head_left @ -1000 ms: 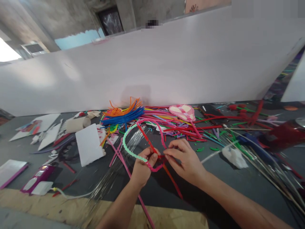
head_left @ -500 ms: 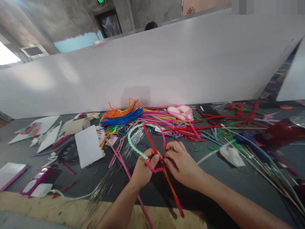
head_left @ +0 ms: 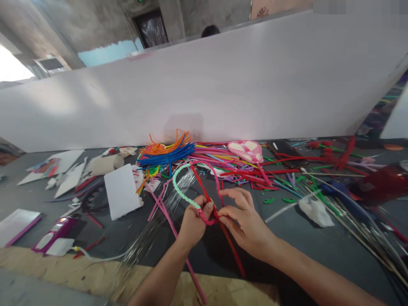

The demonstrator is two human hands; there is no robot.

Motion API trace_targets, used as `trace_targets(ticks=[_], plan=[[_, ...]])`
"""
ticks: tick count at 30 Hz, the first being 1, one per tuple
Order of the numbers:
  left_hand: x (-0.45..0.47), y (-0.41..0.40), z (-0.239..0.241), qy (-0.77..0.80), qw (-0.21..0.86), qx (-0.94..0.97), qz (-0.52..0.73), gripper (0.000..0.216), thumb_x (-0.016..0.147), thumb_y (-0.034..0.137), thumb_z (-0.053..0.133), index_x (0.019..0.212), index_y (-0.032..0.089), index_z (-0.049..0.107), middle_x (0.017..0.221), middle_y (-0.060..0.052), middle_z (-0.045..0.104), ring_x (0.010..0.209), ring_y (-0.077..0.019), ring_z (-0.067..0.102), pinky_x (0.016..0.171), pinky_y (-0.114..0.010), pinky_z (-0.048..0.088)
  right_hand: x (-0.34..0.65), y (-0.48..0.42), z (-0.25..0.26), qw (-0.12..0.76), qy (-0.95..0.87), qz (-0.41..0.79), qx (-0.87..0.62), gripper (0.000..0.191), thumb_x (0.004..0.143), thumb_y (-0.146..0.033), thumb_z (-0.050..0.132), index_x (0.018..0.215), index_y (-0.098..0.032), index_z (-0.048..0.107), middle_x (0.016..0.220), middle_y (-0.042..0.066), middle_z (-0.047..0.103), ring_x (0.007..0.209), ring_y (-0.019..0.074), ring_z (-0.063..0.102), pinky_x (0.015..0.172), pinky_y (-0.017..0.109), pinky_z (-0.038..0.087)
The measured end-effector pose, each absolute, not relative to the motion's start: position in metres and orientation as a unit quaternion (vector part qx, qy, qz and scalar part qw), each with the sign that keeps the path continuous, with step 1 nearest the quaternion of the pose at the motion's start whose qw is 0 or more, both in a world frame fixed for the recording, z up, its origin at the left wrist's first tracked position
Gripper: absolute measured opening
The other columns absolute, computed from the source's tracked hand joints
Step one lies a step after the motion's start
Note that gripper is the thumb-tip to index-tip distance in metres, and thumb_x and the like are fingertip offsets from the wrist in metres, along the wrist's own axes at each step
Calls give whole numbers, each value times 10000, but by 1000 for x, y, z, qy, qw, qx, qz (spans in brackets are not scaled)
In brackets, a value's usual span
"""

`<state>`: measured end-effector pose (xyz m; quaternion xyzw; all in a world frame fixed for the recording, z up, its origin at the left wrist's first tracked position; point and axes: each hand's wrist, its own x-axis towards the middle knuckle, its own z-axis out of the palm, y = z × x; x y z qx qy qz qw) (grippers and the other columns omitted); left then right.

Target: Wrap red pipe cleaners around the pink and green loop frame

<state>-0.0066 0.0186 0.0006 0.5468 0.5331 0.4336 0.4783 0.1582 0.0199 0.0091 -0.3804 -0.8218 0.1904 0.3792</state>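
A heart-shaped loop of twisted pipe cleaner (head_left: 182,193), mint green on the left and pink on the right and bottom, is held up over the dark table. My left hand (head_left: 193,224) pinches its lower left part between thumb and fingers. Across the loop runs a red pipe cleaner (head_left: 200,182), from the top down past the bottom, its lower end hanging free. With thumb and fingertips my right hand (head_left: 245,221) pinches the red pipe cleaner where it meets the lower edge of the loop; the index finger reaches toward the pink side.
Behind the loop lie bundles of blue pipe cleaners (head_left: 168,156) and a pink and cream heart (head_left: 245,150). A white card (head_left: 122,192), a cardboard tube (head_left: 106,164) and a purple glue gun (head_left: 55,233) are to the left. Crumpled white tissue (head_left: 315,211) lies right. A white partition (head_left: 204,93) stands behind.
The view has shifted slightly. The lower end of the red pipe cleaner has swung up a little. My right index finger is more stretched out, and the fingertips press closer at the bottom of the loop.
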Motion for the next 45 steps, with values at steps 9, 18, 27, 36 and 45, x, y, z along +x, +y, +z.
trace_targets(ticks=[9, 18, 27, 36, 45], plan=[[3, 16, 6, 501, 574, 448, 468, 322, 705, 397, 690, 622, 160, 488, 523, 68, 417, 479, -62, 332, 463, -187, 277, 155, 13, 5, 295, -898, -59, -321, 202, 854, -137, 506, 937, -240, 658, 1191, 41, 582, 1126, 273, 391, 919, 461, 297], [-8, 23, 0, 399, 669, 288, 557, 210, 697, 300, 735, 740, 154, 590, 711, 12, 558, 682, -93, 524, 662, -207, 428, 169, 28, 10, 464, -795, 211, -329, 158, 840, -164, 521, 966, -222, 597, 1019, 66, 599, 970, 212, 525, 810, 367, 432], [-1, 11, 1, 317, 746, 283, 512, 255, 624, 285, 788, 689, 160, 576, 1021, -10, 543, 644, -88, 565, 545, -216, 482, 146, 28, -25, 311, -384, 820, -289, 299, 630, -365, 773, 747, -149, 602, 572, -32, 571, 465, 64, 481, 434, 180, 342], [3, 7, -5, 332, 769, 301, 456, 242, 634, 249, 784, 678, 154, 567, 761, 3, 546, 493, -56, 538, 451, -167, 429, 146, 21, -32, 223, -294, 905, -214, 297, 561, -296, 817, 610, -122, 581, 490, -22, 558, 413, 44, 450, 399, 166, 233], [10, 8, 0, 337, 758, 301, 471, 317, 580, 332, 814, 634, 147, 562, 716, 1, 517, 553, -83, 511, 531, -211, 431, 143, 22, -30, 278, -298, 882, -235, 293, 603, -294, 775, 615, -147, 521, 507, -77, 410, 440, 32, 319, 430, 174, 192]])
